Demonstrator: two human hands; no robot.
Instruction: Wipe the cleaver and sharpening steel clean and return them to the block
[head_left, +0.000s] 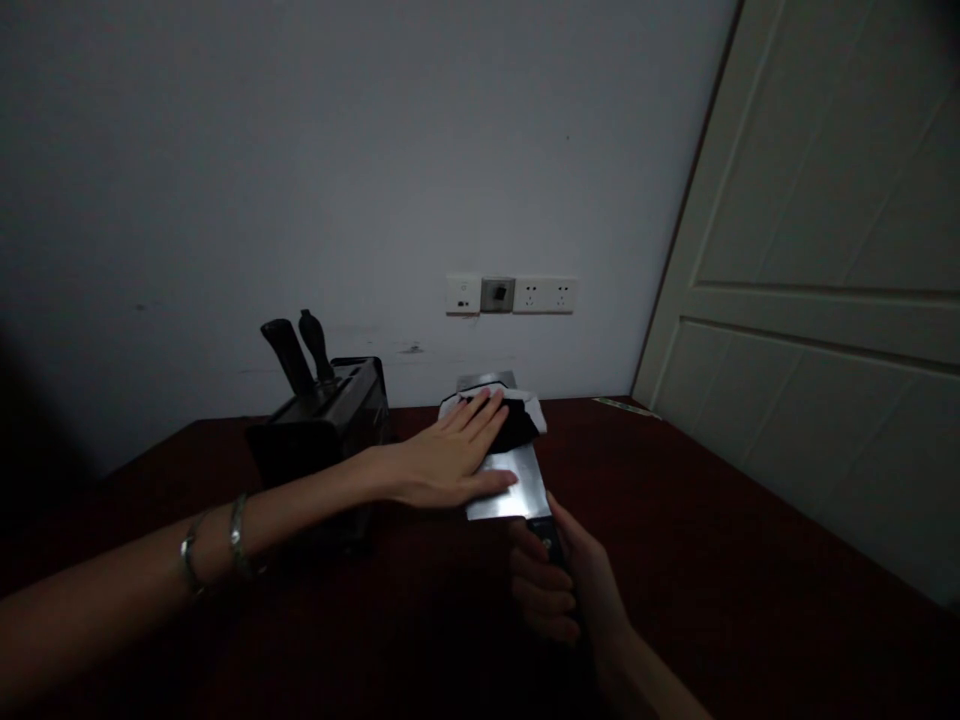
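Observation:
My right hand (551,590) is wrapped round the black handle of a cleaver (527,482). Its broad, shiny blade points away from me toward the wall. Across the middle of the blade lies a black and white cloth (517,428). My left hand (442,455) rests flat on this cloth, fingers stretched out, the thumb reaching over the bare metal. The blade's far end shows beyond the cloth. To the left of the blade stands a dark knife block (352,395) with two black handles sticking up from it.
Below is a dark red table (622,480), its back edge at a pale wall (337,180). Sockets and a switch (510,295) are set in the wall. A panelled white door (817,330) rises on the right. A thin strip (626,407) lies at the table's back right.

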